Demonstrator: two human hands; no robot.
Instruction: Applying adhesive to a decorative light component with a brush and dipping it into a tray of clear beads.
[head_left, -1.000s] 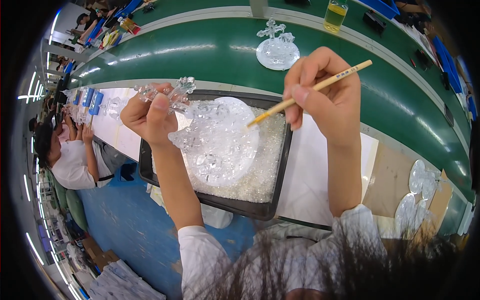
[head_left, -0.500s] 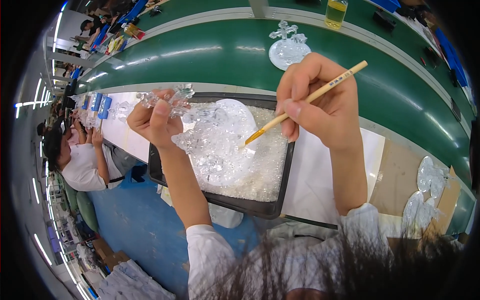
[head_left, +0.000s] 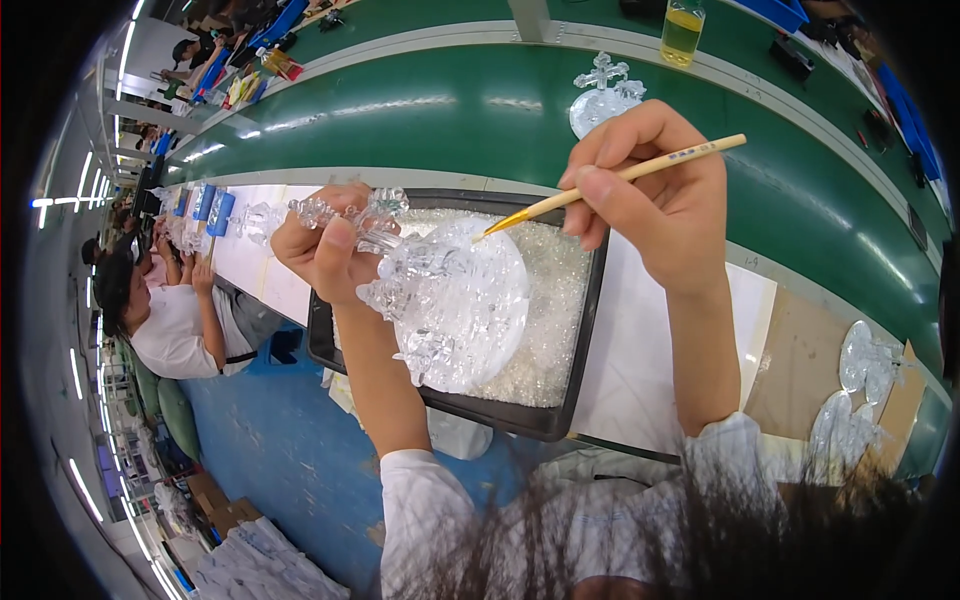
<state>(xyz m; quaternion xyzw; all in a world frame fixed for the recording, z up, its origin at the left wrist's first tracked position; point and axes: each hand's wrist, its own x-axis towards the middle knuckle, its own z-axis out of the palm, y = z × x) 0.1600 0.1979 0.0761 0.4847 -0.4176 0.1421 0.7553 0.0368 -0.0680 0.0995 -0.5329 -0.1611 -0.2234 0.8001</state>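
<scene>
My left hand [head_left: 325, 245] grips a clear ornament [head_left: 462, 315] by its cross-shaped top, with fingers wrapped round it. The ornament has a round white base and small transparent figures, and is tilted over a black tray [head_left: 500, 412] of glittering clear granules [head_left: 552, 300]. In a pinch, my right hand [head_left: 655, 195] holds a thin wooden paintbrush [head_left: 640, 174]. The brush's yellowish bristles reach the upper edge of the round base; whether they touch it I cannot tell.
A similar cross-topped ornament [head_left: 598, 100] stands on the green table [head_left: 400, 135] beyond my right hand. Farther back is a container of yellow liquid [head_left: 682, 32]. More clear pieces [head_left: 866, 360] lie on cardboard at right. A co-worker [head_left: 170, 325] sits at left near blue blocks [head_left: 220, 214].
The ornament has turned in my left hand, and its base now shows more from the front. The brush tip has moved from the base's middle right up to its top edge.
</scene>
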